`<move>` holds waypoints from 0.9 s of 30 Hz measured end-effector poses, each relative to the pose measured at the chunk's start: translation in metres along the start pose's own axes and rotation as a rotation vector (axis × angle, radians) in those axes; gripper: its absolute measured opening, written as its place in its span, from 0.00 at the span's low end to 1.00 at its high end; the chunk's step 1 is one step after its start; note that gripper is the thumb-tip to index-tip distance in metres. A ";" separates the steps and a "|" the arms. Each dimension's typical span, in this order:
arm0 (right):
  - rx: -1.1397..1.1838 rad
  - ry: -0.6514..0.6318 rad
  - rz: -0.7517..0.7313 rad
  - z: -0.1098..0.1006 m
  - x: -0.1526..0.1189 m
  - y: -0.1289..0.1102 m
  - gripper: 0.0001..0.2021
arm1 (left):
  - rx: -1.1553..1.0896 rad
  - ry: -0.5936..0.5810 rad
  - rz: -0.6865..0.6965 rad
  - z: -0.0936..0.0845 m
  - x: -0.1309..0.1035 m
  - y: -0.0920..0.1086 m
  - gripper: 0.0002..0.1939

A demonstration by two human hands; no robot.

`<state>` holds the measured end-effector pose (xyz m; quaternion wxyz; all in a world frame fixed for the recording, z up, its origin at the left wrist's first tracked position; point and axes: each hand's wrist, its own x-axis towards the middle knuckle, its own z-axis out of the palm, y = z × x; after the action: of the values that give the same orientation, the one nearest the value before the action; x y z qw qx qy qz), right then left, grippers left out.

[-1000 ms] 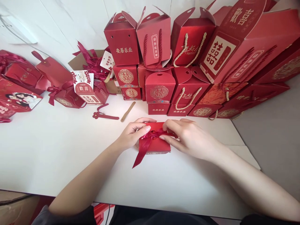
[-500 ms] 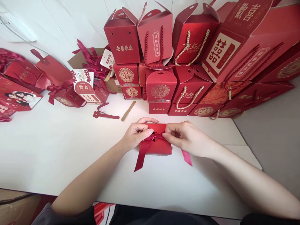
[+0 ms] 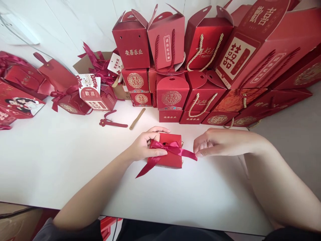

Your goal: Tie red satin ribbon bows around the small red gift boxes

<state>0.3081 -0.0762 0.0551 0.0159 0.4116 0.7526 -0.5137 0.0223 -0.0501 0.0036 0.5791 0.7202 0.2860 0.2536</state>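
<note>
A small red gift box (image 3: 173, 160) lies on the white table, with a dark pink satin ribbon (image 3: 173, 147) tied in a bow across its top. My left hand (image 3: 146, 145) grips the box's left side, its thumb pressing on the bow and its fingers curled behind. One ribbon tail hangs past the box's lower left corner. My right hand (image 3: 207, 144) is off to the right of the box, pinching the end of the other tail, which is stretched out sideways. A round hole in the box top shows just above the knot.
Stacked red gift boxes (image 3: 173, 95), several with rope handles, stand along the wall behind. More red boxes and ribbons fill the back left. A red flower-ended strap (image 3: 114, 124) and a gold strip (image 3: 137, 118) lie beyond my left hand. A cardboard box (image 3: 18, 221) sits below the table's front edge.
My right hand has moved from the knot out to the right, drawing the ribbon tail straight. A bow now shows on the box. My left thumb has shifted slightly lower.
</note>
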 end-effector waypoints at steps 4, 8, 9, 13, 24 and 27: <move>0.029 0.370 -0.115 0.007 0.008 -0.009 0.14 | 0.021 -0.058 -0.039 -0.002 -0.002 0.005 0.20; 0.084 0.448 -0.315 0.026 0.029 -0.019 0.11 | -0.004 -0.073 -0.034 -0.001 -0.002 0.008 0.18; 0.093 0.436 -0.335 0.030 0.034 -0.020 0.11 | -0.012 -0.075 -0.029 -0.001 -0.002 0.008 0.19; 0.171 0.400 -0.348 0.040 0.043 -0.016 0.09 | -0.010 -0.072 -0.011 0.000 -0.001 0.009 0.20; 0.359 0.362 -0.404 0.041 0.051 -0.011 0.13 | 0.002 -0.082 -0.042 -0.001 -0.001 0.009 0.22; 0.316 0.357 -0.422 0.042 0.053 -0.009 0.13 | -0.002 -0.090 -0.021 -0.001 -0.001 0.009 0.20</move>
<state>0.2504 -0.0781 0.0190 -0.2876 0.3272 0.7232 -0.5360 0.0216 -0.0517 0.0125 0.5946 0.7272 0.2670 0.2154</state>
